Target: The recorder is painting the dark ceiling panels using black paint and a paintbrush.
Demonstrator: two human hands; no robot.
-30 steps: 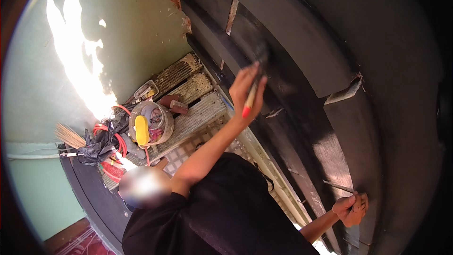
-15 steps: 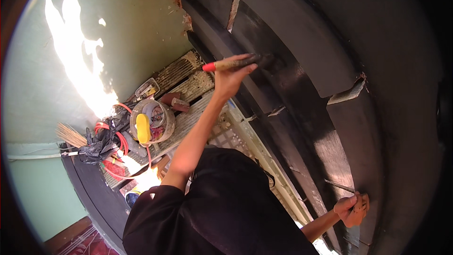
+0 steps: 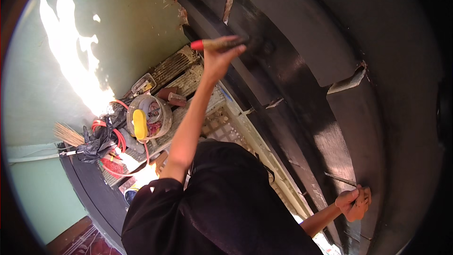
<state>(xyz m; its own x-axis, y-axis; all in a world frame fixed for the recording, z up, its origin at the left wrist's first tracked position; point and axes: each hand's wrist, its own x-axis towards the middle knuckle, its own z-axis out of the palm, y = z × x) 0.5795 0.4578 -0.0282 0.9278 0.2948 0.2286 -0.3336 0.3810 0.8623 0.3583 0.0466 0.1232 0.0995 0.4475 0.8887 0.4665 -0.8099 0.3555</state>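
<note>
Paintbrush (image 3: 222, 44) with a red-tipped wooden handle sits gripped in the left hand (image 3: 218, 61), fingers closed around mid-handle, bristles against the black-painted curved panel (image 3: 302, 80). It looks light and stiff, best held mid-handle. The right hand (image 3: 353, 203) curls closed on the panel's lower edge.

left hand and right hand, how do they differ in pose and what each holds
The left hand is raised on an outstretched arm; the right hand sits low against the black board. The left hand grips a red-tipped brush laid on that board; the right hand's contents cannot be made out. Both are bare and at the dark boards.
</note>
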